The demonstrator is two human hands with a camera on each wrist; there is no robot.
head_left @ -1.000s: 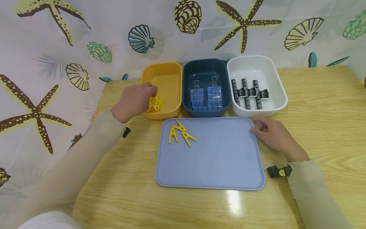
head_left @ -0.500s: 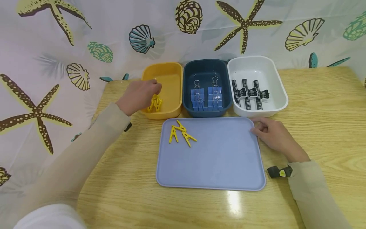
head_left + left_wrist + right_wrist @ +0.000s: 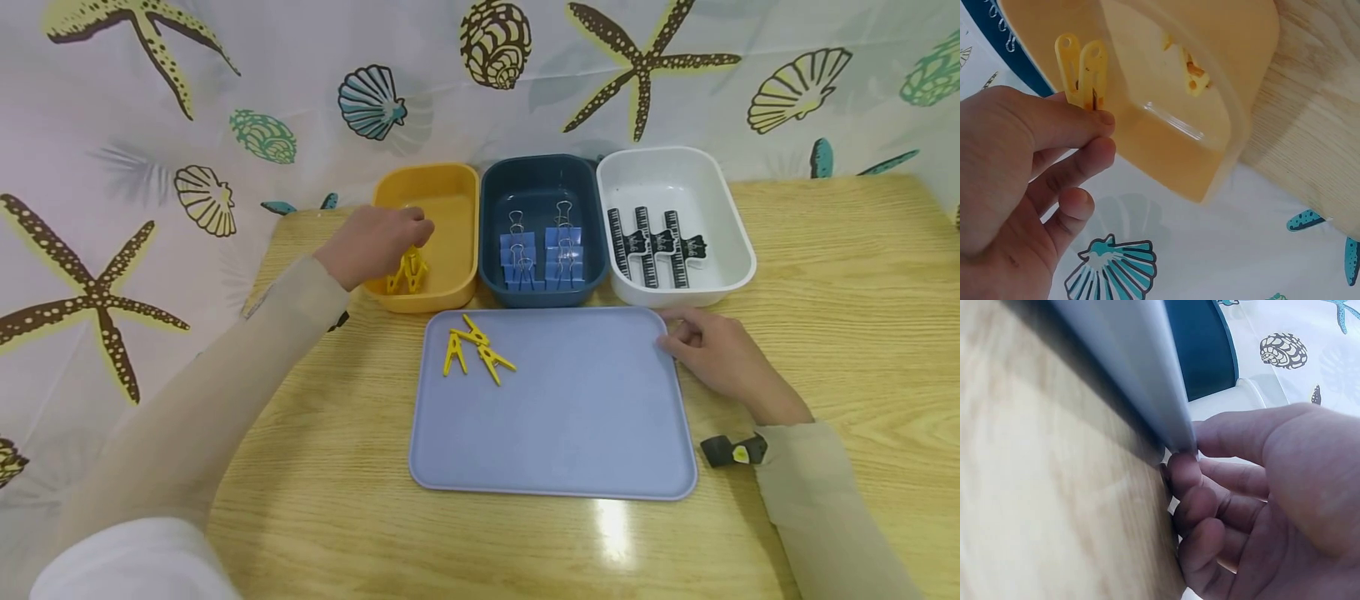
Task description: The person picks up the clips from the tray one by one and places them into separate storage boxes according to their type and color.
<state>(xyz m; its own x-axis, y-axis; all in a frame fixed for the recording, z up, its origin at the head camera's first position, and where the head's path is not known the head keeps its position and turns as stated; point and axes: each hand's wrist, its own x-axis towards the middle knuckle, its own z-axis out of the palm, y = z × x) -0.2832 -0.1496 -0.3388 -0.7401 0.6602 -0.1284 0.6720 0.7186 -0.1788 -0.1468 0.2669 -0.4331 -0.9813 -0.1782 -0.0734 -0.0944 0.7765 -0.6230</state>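
My left hand (image 3: pixel 371 246) is over the left side of the yellow bin (image 3: pixel 442 297), pinching a yellow clothespin (image 3: pixel 1092 70) between thumb and fingertips. Its two prongs stick up from the fingers in the left wrist view. More yellow clothespins (image 3: pixel 411 273) lie in the bin below, partly covered by the hand in the head view. My right hand (image 3: pixel 708 350) grips the far right corner of the lavender tray (image 3: pixel 570 417), thumb above and curled fingers against its edge in the right wrist view. Three yellow clothespins (image 3: pixel 453 352) lie at the tray's far left.
Beside the yellow bin stands a dark blue bin (image 3: pixel 540 298) with several blue binder clips (image 3: pixel 564 254). To its right, a white bin (image 3: pixel 723 208) holds three black-and-white clips (image 3: pixel 648 246). A shell-patterned cloth (image 3: pixel 300 50) hangs behind the wooden table (image 3: pixel 337 467).
My left hand has moved slightly right and up over the yellow bin. The right hand, the tray and the clothespins on it have stayed put.
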